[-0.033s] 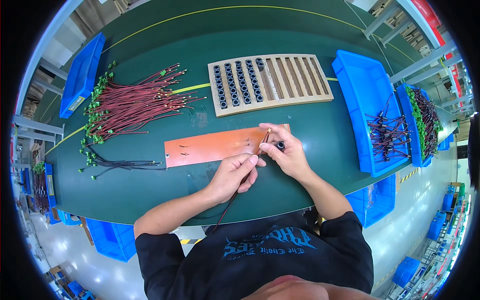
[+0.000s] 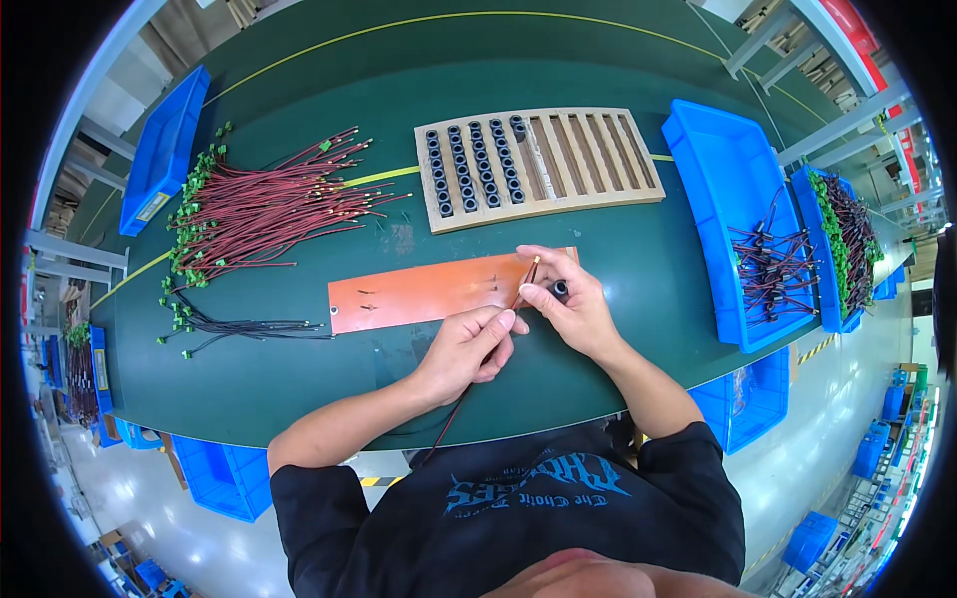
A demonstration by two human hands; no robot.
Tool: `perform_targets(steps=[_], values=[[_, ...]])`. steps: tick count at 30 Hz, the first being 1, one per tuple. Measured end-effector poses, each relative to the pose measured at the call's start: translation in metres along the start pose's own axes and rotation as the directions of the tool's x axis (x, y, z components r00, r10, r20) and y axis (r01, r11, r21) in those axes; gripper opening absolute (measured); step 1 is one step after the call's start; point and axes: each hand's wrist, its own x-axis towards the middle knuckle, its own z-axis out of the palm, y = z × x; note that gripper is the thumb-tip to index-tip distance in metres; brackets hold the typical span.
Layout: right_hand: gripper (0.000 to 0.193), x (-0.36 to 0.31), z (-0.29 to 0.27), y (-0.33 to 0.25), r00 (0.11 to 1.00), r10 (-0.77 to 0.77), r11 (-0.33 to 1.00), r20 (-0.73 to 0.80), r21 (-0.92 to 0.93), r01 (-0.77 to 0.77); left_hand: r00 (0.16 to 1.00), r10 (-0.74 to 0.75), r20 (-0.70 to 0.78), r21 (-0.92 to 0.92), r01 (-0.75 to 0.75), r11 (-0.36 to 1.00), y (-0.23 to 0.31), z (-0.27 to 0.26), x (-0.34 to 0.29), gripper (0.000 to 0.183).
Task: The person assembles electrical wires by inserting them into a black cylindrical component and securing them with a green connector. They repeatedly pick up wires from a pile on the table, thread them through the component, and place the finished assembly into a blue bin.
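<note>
A red wire [image 2: 520,289] is pinched in the left hand [image 2: 467,349] over the orange mat [image 2: 419,292]; the right hand [image 2: 573,309] grips a small black ring [image 2: 560,290]. Threading seems underway; next, the wire tip must meet the ring's hole.

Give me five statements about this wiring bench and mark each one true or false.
1. The left hand and right hand meet over a thin red wire. True.
2. The wooden slotted rack is full of black rings. False: the black rings fill only its left slots; the right slots hold none.
3. The bundle of red wires lies to the person's left. True.
4. The orange mat lies inside a blue bin. False: it lies flat on the green table, just beyond the hands.
5. The blue bin on the person's right is stacked with wooden racks. False: it holds a small cluster of dark wired parts.
</note>
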Motion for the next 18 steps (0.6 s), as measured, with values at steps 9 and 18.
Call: perform_targets(steps=[9, 18], values=[[0.031, 0.01, -0.017, 0.003, 0.99, 0.075, 0.898, -0.115, 0.439, -0.017, 0.998, 0.056, -0.028, 0.104, -0.053, 0.993, -0.007, 0.001, 0.0, 0.03], [0.023, 0.007, -0.011, 0.001, 0.991, 0.137, 0.802, -0.008, 0.588, -0.106, 0.99, 0.113, -0.084, 0.261, -0.088, 0.961, -0.011, 0.004, 0.003, 0.032]])
